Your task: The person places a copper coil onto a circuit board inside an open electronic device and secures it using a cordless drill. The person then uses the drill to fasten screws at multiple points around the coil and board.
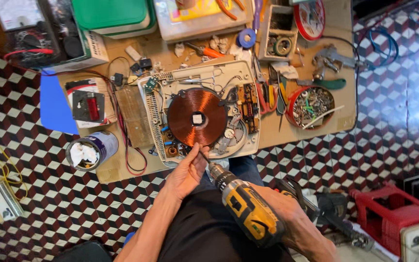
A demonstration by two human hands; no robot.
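The person's left hand (186,173) and right hand (300,229) are bare, both forearms uncovered with no sleeves showing, above a black garment (204,228) and blue jeans (242,169).

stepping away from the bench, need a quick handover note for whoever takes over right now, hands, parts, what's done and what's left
Right hand: wrapped around the yellow-and-black cordless drill, bit at the near edge of the opened white induction cooker base.
Left hand: fingers steadying the bit tip at that edge.
Round copper coil sits in the base, circuit board exposed.
Done: top cover is off.
Left: the fastener under the bit; whether it is going in or out cannot be told.
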